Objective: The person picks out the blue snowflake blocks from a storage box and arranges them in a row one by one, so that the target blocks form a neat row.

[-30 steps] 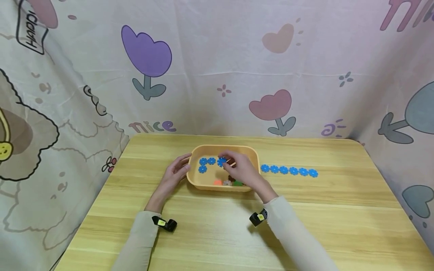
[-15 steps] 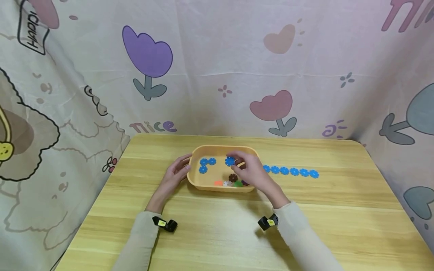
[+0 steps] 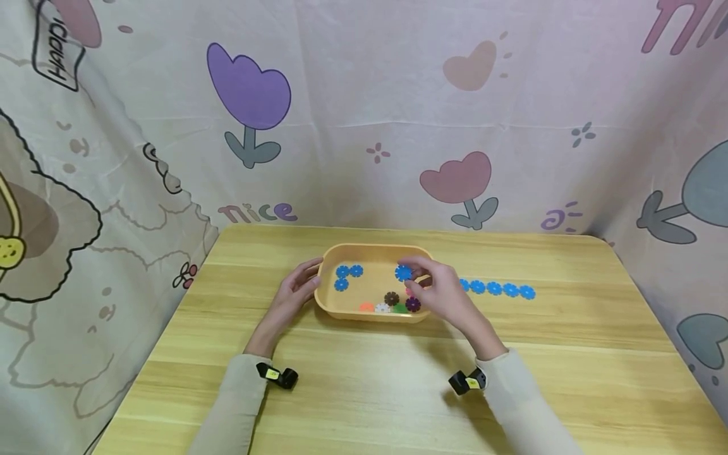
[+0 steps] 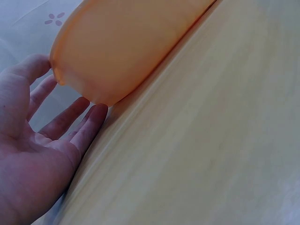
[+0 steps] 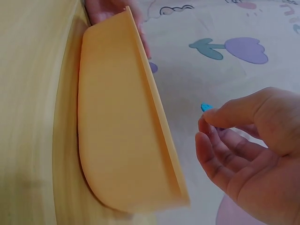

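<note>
A blue snowflake disc (image 3: 403,273), toothed at its edge, is pinched between the thumb and fingertips of my right hand (image 3: 449,296), above the right end of a yellow-orange plastic tray (image 3: 372,316). Only a sliver of the blue disc (image 5: 205,107) shows in the right wrist view. My left hand (image 3: 297,289) touches the tray's left end, its fingers extended against the outer wall (image 4: 122,51). Inside the tray, three blue discs (image 3: 342,271) lie at the left. Brown (image 3: 391,298), purple (image 3: 412,304), white, green, orange and pink discs lie toward the front right.
Right of the tray, several blue discs (image 3: 494,289) form a row on the wooden table (image 3: 364,385), its left end hidden behind my right hand. A printed curtain (image 3: 352,114) hangs behind the table and along both sides.
My right hand has carried the blue disc rightward, from near the other blue discs to the tray's right end. The brown and purple discs have come into view. My left hand stays put.
</note>
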Action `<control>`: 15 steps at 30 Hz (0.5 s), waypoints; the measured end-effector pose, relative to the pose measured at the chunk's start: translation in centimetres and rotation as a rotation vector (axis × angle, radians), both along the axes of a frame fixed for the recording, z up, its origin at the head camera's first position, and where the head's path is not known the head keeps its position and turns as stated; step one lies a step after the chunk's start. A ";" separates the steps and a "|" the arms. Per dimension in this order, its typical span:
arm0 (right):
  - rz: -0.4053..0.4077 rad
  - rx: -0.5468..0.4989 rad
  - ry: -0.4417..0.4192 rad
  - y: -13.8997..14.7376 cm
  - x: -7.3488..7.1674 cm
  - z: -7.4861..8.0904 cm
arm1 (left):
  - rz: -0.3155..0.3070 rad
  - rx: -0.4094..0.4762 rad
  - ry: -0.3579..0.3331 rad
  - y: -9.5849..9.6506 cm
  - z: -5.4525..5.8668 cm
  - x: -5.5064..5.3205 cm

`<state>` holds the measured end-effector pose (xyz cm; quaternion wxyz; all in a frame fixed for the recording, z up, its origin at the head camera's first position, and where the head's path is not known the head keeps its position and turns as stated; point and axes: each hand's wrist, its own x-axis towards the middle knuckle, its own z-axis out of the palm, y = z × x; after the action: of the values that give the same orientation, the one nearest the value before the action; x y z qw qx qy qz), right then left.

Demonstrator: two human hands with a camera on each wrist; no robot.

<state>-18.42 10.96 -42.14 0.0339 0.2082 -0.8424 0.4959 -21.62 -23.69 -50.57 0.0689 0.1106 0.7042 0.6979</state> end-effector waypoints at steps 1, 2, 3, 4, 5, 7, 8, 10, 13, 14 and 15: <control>-0.008 -0.001 0.000 0.2 0.1 0.0 | 0.000 -0.004 0.000 0.0 0.0 0.0; -0.017 -0.001 0.001 0.4 0.2 0.0 | 0.000 -0.009 0.000 0.0 0.0 0.0; -0.025 0.000 0.004 0.6 0.3 0.1 | 0.001 -0.014 -0.001 -0.1 0.0 0.1; -0.032 0.002 0.008 0.8 0.4 0.1 | 0.002 -0.017 0.001 -0.1 0.0 0.1; -0.039 0.004 0.011 1.0 0.5 0.1 | 0.005 -0.019 -0.001 -0.1 0.0 0.1; -0.054 0.008 0.016 1.5 0.7 0.2 | 0.005 -0.018 -0.001 -0.1 0.1 0.1; -0.062 0.012 0.021 1.7 0.7 0.2 | 0.004 -0.019 0.000 -0.1 0.1 0.1; -0.073 0.015 0.020 2.3 0.9 0.2 | 0.005 -0.019 0.000 0.0 0.2 0.2; -0.096 0.018 0.023 3.1 1.1 0.2 | 0.008 -0.022 -0.001 0.0 0.2 0.2; -0.103 0.021 0.024 3.4 1.2 0.2 | 0.008 -0.021 -0.002 0.0 0.2 0.2; -0.112 0.024 0.027 3.8 1.3 0.2 | 0.008 -0.019 -0.002 0.1 0.2 0.1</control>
<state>-17.17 14.74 -41.97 0.0703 0.1679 -0.8580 0.4802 -21.47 -23.62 -50.36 0.0678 0.1063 0.7113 0.6915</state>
